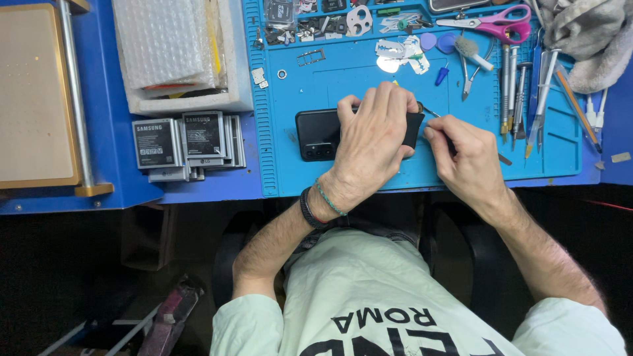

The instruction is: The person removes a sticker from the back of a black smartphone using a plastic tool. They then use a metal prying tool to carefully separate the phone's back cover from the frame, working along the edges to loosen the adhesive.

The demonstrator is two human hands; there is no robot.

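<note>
A black smartphone [316, 134] lies face down on a blue work mat [369, 79], camera end to the left. My left hand [372, 138] rests on top of it and presses it down, covering its middle and right part. My right hand [465, 158] sits just right of the phone and pinches a thin metal tool [430, 111] whose tip points at the phone's right end. The contact point is hidden by my fingers.
Pink-handled scissors [498, 23], tweezers and screwdrivers [517, 92] lie along the mat's right side. Small parts and picks [402, 56] lie at the back. A stack of phone batteries [188, 142] and a white tray with bubble wrap [175, 53] sit to the left. A grey cloth [590, 36] is at the far right.
</note>
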